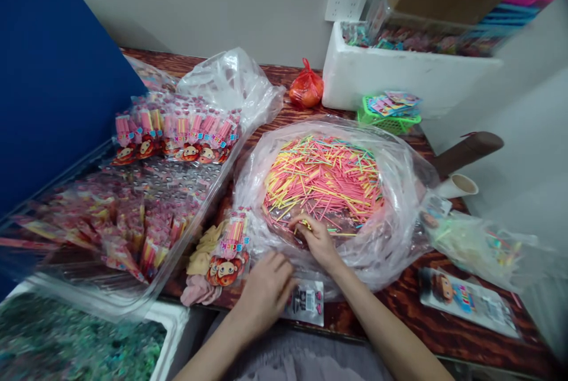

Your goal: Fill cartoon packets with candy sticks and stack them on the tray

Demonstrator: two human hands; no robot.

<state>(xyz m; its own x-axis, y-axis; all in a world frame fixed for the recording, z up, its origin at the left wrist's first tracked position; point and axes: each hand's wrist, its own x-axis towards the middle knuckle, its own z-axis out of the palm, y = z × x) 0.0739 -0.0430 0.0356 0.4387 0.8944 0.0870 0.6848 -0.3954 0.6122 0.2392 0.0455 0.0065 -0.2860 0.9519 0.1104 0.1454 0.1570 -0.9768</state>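
A wide clear plastic bag [390,239] lies open on the wooden table, with a heap of thin pink, yellow and green sticks [323,177] in it. My right hand [316,238] reaches into the bag at the near edge of the heap, fingers pinched on a few sticks. My left hand [266,292] rests at the table's front edge, fingers curled down onto a small clear packet [306,301] with a printed label. Just left of that hand lies a filled packet [228,251] with a cartoon face on it.
A clear tray [186,227] at left holds many filled cartoon packets [177,135]. A blue panel [48,73] stands far left. At the back are a white foam box [399,73], a green basket [390,115] and an orange bag [306,90]. More packets [470,301] lie at right.
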